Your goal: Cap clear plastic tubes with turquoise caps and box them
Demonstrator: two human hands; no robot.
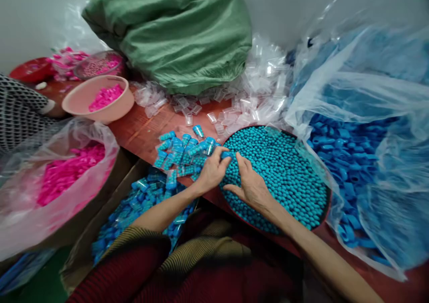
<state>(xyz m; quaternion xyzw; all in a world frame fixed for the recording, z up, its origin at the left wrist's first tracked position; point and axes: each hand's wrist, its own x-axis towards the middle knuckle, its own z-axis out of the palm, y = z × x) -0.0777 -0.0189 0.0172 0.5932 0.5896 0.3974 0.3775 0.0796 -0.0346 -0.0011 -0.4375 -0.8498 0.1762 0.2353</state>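
My left hand [214, 169] is closed around a small blue-capped container [227, 155], mostly hidden by the fingers. Just right of it, my right hand [252, 183] is over the near left part of the bead basin, thumb and fingers apart, with nothing visible in it. The round, dark-rimmed basin [326, 209] is full of small turquoise beads [284, 169]. Beside my left hand lies a pile of small clear containers with blue caps and turquoise beads inside [181, 151]. More blue containers [134, 204] fill a cardboard box [82, 249] below the table edge.
Clear plastic cups [261, 88] are heaped behind, near a green sack [181, 30]. A plastic bag [395, 142] of blue parts stands right. Left are a pink-filled bag [30, 222], a peach bowl [114, 111] and another person's sleeve [20, 111].
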